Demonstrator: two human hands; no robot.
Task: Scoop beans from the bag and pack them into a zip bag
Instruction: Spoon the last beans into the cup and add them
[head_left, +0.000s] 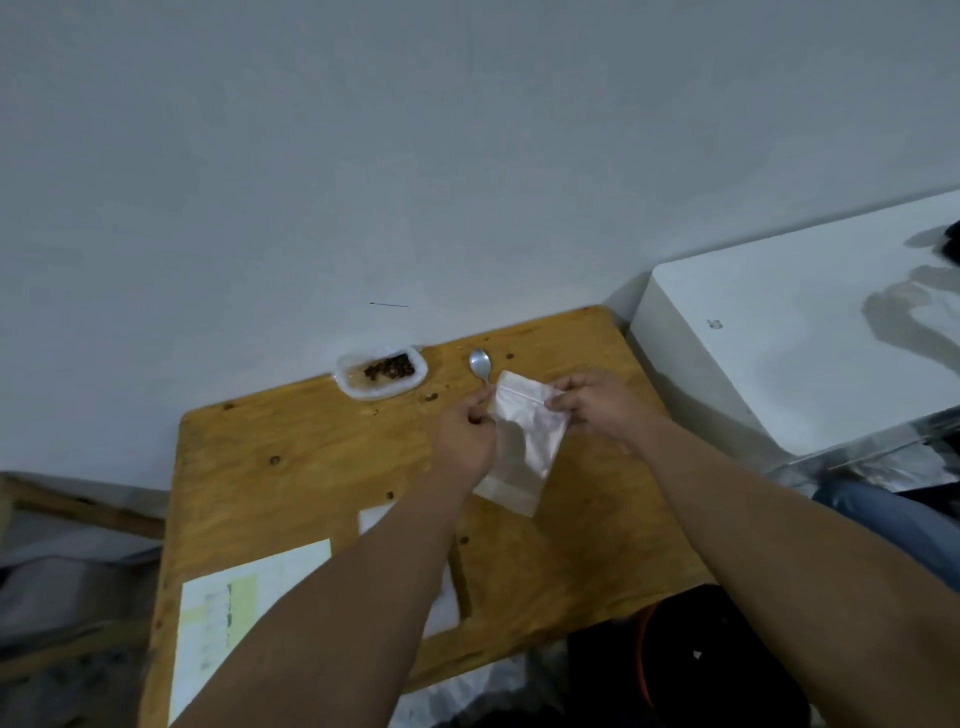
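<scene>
A clear zip bag (524, 436) hangs between both hands above the wooden table (311, 467). My left hand (462, 441) pinches its top left edge, and my right hand (597, 405) pinches the top right corner. The zip bag looks empty. Behind it a metal spoon (480, 362) lies on the table, its handle hidden by the bag. At the table's far edge sits an open clear plastic bag (382, 371) holding dark brown beans (390, 367).
A printed sheet (228, 608) lies at the table's near left, and a white sheet (374, 519) shows under my left forearm. A white appliance (779, 338) stands close on the right. A grey wall runs behind the table. Loose beans dot the tabletop.
</scene>
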